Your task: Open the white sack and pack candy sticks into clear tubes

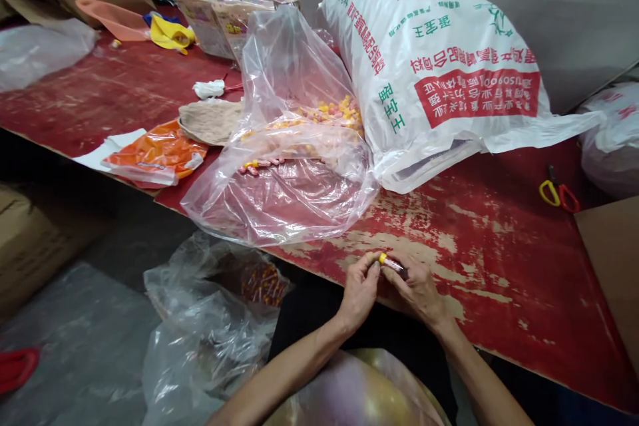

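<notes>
A small tube with a yellow cap, a pale pink-and-white body and a dark end is held between my two hands at the table's front edge. My left hand pinches at the yellow cap end. The fingers of my right hand close around the body and the dark end, partly hiding it. Beyond my hands lies a clear plastic bag, its mouth toward me, with many small yellow-and-pink pieces inside.
A large white printed sack stands behind on the red, worn table. Scissors lie at right, near a cardboard box. An orange packet and cloth are at left. Below hangs another clear bag holding similar pieces.
</notes>
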The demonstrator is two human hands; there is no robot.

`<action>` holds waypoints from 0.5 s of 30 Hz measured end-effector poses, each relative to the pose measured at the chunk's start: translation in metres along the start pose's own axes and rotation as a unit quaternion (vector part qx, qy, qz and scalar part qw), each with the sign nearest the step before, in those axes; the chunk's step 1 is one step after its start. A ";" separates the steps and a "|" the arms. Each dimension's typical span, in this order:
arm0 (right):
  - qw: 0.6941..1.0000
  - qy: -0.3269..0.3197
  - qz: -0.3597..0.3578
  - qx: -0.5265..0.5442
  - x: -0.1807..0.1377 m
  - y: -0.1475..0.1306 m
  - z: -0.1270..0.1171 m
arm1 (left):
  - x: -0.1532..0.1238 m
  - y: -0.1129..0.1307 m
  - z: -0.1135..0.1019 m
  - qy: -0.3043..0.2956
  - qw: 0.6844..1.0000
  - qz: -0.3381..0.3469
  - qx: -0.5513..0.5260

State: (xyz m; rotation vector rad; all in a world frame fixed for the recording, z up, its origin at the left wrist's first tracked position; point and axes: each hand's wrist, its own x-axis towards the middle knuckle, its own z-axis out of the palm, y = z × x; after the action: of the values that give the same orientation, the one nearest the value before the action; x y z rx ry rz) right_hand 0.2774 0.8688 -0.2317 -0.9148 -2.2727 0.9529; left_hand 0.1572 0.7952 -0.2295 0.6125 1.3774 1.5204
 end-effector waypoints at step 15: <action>0.899 -0.289 -0.007 -0.328 0.006 0.029 -0.063 | 0.018 0.003 -0.022 -0.045 0.974 0.058 0.214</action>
State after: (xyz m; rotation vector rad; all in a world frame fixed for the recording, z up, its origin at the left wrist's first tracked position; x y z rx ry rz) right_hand 0.3261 0.9139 -0.2131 -0.9488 -3.2162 0.4664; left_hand 0.1298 0.8009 -0.2360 1.0300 1.6352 1.2692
